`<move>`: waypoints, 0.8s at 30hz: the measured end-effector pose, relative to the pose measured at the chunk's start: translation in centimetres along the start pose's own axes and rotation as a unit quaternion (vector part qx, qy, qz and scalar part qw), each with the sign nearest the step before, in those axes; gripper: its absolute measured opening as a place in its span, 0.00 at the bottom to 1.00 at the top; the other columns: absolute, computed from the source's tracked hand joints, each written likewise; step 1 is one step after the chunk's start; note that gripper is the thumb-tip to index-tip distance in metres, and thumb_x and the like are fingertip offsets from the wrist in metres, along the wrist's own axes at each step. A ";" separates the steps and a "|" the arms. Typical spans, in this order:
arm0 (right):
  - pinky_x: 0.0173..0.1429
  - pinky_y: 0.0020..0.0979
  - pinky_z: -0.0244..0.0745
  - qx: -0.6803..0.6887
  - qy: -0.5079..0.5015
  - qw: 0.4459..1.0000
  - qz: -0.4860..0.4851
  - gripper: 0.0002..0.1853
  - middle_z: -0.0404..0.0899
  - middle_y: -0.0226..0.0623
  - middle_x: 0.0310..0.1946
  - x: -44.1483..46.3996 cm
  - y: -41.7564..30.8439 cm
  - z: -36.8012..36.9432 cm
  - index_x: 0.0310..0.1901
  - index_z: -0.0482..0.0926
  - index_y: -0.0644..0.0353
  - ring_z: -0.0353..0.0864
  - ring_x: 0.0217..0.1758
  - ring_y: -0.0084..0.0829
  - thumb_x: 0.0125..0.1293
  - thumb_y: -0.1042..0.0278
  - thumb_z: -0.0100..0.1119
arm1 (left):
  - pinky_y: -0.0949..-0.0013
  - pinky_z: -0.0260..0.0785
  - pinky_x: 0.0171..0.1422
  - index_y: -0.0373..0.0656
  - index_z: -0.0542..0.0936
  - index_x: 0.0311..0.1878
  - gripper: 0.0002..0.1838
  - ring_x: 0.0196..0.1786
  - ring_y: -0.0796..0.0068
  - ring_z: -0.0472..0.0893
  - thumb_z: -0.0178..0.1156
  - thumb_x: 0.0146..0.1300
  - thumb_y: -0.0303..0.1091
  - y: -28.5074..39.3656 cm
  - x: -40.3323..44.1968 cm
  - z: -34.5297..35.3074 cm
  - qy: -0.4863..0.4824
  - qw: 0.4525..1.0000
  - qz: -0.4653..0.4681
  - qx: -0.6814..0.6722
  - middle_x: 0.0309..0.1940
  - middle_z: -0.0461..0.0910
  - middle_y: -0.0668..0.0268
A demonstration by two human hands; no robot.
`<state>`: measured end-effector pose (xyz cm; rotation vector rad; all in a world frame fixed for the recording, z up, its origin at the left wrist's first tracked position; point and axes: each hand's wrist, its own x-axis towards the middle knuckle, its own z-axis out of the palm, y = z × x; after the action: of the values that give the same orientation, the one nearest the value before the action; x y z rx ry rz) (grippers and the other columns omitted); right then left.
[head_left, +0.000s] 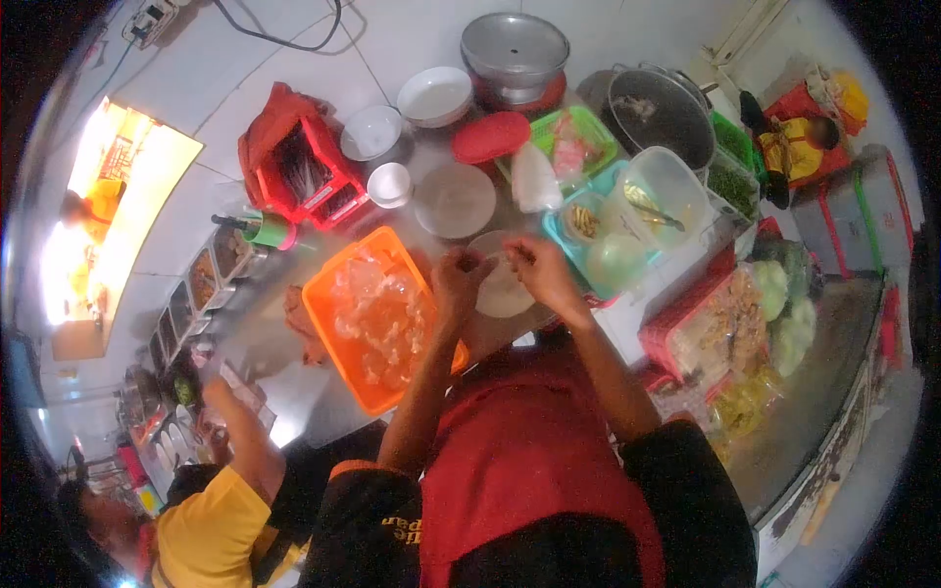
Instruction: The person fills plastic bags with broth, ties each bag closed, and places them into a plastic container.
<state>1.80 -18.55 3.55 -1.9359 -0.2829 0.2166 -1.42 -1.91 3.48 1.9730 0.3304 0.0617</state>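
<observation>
My left hand [459, 277] is closed, its fingers curled inward just right of an orange basin [359, 247]. In the basin lies a pile of pale, wet pieces [377, 318] that look like raw meat. My right hand [541, 270] is also closed, with thumb and fingers pinched together close to the left. What either hand pinches, if anything, is too small to make out. Below and between both hands is a round plate or shallow bowl [504, 296] with a pale surface. Another round grey plate [454, 200] sits just beyond it.
White bowls [434, 96] and a red crate [333, 191] stand at the back. Right are a turquoise basket [600, 279] with tubs, a large pot [662, 118] and a red tray [676, 328]. At left, a co-worker in a yellow shirt [211, 529] reaches toward metal containers [204, 279].
</observation>
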 end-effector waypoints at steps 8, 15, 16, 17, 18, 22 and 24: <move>0.53 0.37 0.73 0.034 -0.009 0.990 -0.133 0.12 0.79 0.46 0.46 -1.1 -0.9 1.2 0.48 0.79 0.60 0.78 0.47 0.43 0.64 0.71 0.54 | 0.66 0.74 0.44 0.37 0.80 0.40 0.12 0.35 0.71 0.80 0.67 0.54 0.32 0.7 -0.1 -0.4 -0.080 0.992 0.025 -0.098 0.32 0.82 0.61; 0.54 0.38 0.73 -0.133 0.011 0.970 -0.201 0.12 0.79 0.47 0.44 0.4 0.6 1.7 0.43 0.80 0.63 0.78 0.48 0.46 0.67 0.63 0.54 | 0.68 0.72 0.49 0.38 0.79 0.48 0.16 0.46 0.71 0.79 0.65 0.54 0.26 -1.6 0.1 3.4 0.052 0.983 0.154 -0.089 0.42 0.81 0.60; 0.53 0.38 0.74 -0.141 0.011 0.971 -0.195 0.12 0.79 0.47 0.44 0.5 0.2 1.7 0.41 0.81 0.63 0.78 0.47 0.46 0.66 0.63 0.55 | 0.68 0.72 0.48 0.38 0.80 0.48 0.17 0.46 0.70 0.79 0.65 0.53 0.25 -2.5 0.2 4.4 0.040 0.980 0.155 -0.121 0.43 0.81 0.60; 0.52 0.37 0.74 -0.149 0.012 0.971 -0.187 0.11 0.80 0.47 0.43 0.6 -0.2 1.6 0.39 0.81 0.63 0.78 0.45 0.46 0.66 0.63 0.55 | 0.68 0.72 0.48 0.38 0.80 0.47 0.16 0.47 0.70 0.78 0.65 0.53 0.24 -4.2 0.8 4.7 -0.053 0.967 0.131 -0.210 0.44 0.80 0.59; 0.51 0.36 0.74 -0.157 0.014 0.971 -0.178 0.11 0.80 0.47 0.43 0.4 -0.7 1.4 0.37 0.81 0.63 0.78 0.44 0.47 0.66 0.64 0.56 | 0.67 0.72 0.49 0.38 0.80 0.47 0.16 0.48 0.69 0.78 0.65 0.53 0.23 -5.9 1.2 5.1 -0.148 0.938 0.105 -0.295 0.46 0.79 0.58; 0.34 0.32 0.69 -0.043 0.046 0.995 -0.072 0.09 0.77 0.39 0.27 -0.6 -2.1 0.2 0.33 0.79 0.66 0.74 0.28 0.32 0.62 0.67 0.62 | 0.66 0.72 0.48 0.39 0.80 0.45 0.14 0.52 0.68 0.76 0.66 0.53 0.24 -8.6 0.4 7.0 -0.101 0.948 0.077 -0.292 0.47 0.79 0.58; 0.31 0.28 0.67 0.014 0.054 0.998 0.010 0.10 0.74 0.33 0.22 -1.1 -2.8 -0.4 0.31 0.80 0.65 0.71 0.26 0.23 0.62 0.66 0.63 | 0.66 0.72 0.48 0.39 0.80 0.44 0.13 0.53 0.67 0.75 0.66 0.53 0.24 -9.2 0.3 7.0 -0.053 0.982 0.115 -0.137 0.48 0.79 0.58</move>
<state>0.59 -18.22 6.33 -1.9163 -0.1882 0.1265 -1.67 -4.54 -7.79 1.7240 0.0207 0.1424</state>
